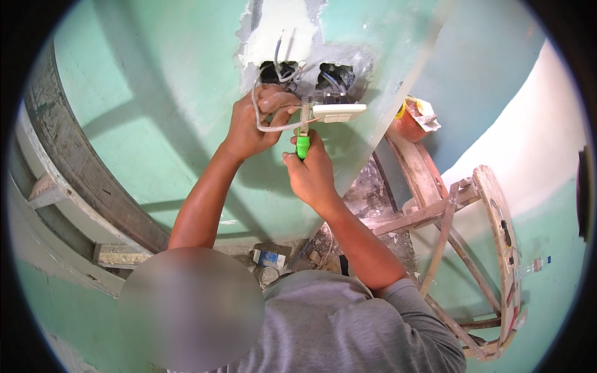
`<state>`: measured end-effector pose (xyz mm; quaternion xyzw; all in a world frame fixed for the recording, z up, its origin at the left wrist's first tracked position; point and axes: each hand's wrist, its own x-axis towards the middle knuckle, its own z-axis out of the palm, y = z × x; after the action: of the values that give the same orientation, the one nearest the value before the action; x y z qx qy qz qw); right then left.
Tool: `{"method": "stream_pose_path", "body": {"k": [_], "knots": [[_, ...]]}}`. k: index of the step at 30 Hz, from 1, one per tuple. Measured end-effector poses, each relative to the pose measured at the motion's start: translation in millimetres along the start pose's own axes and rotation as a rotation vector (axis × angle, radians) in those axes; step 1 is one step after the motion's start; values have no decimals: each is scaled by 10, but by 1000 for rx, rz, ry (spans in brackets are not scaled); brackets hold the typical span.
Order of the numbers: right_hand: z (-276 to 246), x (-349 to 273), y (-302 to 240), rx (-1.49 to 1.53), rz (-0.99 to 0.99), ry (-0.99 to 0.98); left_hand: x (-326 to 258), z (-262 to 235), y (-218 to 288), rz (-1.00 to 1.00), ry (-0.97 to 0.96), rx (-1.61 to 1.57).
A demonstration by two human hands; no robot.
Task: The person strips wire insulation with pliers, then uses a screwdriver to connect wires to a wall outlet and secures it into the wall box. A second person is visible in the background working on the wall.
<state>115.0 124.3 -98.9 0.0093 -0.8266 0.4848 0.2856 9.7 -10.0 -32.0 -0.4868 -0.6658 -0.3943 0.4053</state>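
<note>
As seen at upper centre, grips a green-handled tool (pixel 303 146) with a metal head, right hand (pixel 314 171) closed round the handle. Holds the left hand (pixel 249 124) curled below the left wall cavity (pixel 268 74); cannot tell its exact grip. Notes a smooth, pale cable (pixel 273 128) looping across the left hand to the tool's head. Finds a flat, rectangular white switch plate (pixel 339 112) just right of the tool, below the jagged right wall cavity (pixel 336 76), containing blue wire. Records rough plaster (pixel 283 28) at top centre. Notes, upper right, a rounded orange bucket (pixel 411 124) with crumpled paper (pixel 426 113) at its mouth.
</note>
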Motion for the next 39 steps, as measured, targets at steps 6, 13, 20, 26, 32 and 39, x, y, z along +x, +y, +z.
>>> {"method": "stream_pose_path", "body": {"k": [6,13,20,26,32,39], "knots": [[-39,27,-61,-92,-31,32,-70,100,4,-180,73,-197],[-18,87,-70,-115,-58,36,-59,102,-18,-138,110,-200],[-34,145,-56,69,34,-62,-57,125,-107,-106,115,-230],[-15,211,-1,45,2,-65,-67,72,-139,-45,84,-207],[-20,236,49,53,0,-78,-70,51,-205,-1,64,-198],[-17,219,32,-7,-12,-23,-64,72,-234,83,76,-168]]}}
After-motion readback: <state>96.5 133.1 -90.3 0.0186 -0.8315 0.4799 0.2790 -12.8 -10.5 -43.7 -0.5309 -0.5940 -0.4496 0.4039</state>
